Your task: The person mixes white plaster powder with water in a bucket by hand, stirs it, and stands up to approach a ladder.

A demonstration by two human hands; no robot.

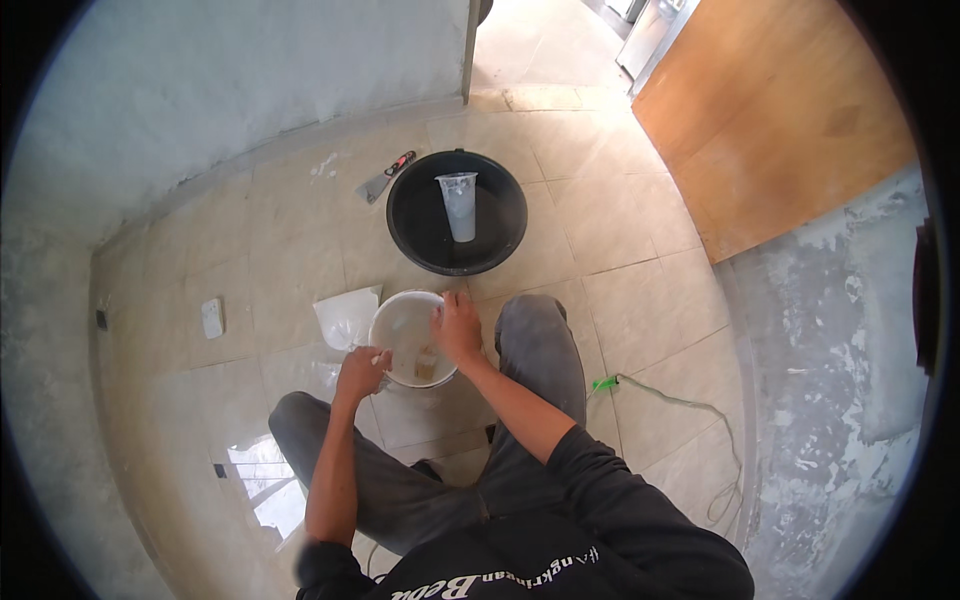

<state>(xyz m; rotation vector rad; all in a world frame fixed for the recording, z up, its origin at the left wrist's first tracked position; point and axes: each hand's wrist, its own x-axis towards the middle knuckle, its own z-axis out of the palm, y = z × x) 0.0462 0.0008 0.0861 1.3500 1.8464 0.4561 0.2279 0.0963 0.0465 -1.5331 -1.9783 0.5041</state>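
"On the floor between the worker's knees, what do you record?"

"A white bucket [405, 325], upright, mouth open. The left hand [362, 373] is at its left rim, fingers curled; the right hand [457, 328] lies over the right rim. Whether either pinches the wall, I cannot tell."

"Handling?"

"In my judgement, fairly stiff plastic, light unless loaded. Something tan shows low inside, too unclear to name. A wet or dusty rim could slip. Soundest hold: opposite sides of the rim, much as the hands are placed."

"Obstructions close by?"

"The right knee [540, 335] sits near the right forearm and limits swing there. Past it, a green connector [605, 383] on a thin cable [690, 403] could snag a foot. A white sheet [345, 312] lies just beside the bucket's left; well apart, further left, a small white box [212, 318]."

"Further out?"

"A black basin [415, 220] blocks the way straight ahead, a translucent cup [459, 208] of greyish matter in it. By its left rim, a putty knife [378, 184]. Beyond, at right, a wooden door [780, 110]."
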